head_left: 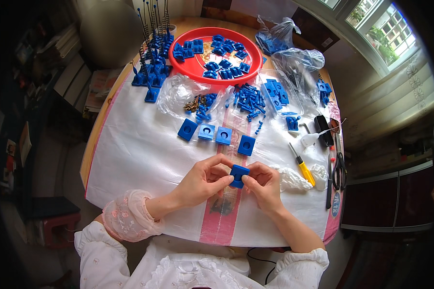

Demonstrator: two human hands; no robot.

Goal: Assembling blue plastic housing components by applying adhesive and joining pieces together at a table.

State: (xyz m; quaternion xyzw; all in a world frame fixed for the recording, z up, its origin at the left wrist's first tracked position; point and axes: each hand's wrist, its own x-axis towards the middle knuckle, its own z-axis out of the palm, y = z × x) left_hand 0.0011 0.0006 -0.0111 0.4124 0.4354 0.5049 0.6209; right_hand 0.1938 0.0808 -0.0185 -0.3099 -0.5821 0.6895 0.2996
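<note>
Between the fingertips of both hands is a small blue plastic block (238, 175), raised above the covered table and tilted. My left hand (205, 178) pinches its left side with thumb and fingers. From the other side my right hand (264, 185) grips it the same way. Just beyond the hands several square blue plastic pieces (223, 135) lie in a loose row, each with a round opening or recess in its middle. Farther back, a heap of small blue plastic parts (250, 100) sits beside a clear bag with brass-coloured screws (193, 105).
A red round tray (177, 70) holds blue pieces at the back. Assemblies with black springs (154, 62) stand at the far left. Plastic bags (299, 60) are back right. On the right lie a yellow-handled screwdriver (305, 172), scissors (340, 171), a white squeeze bottle (309, 139) and crumpled white tissue (294, 180).
</note>
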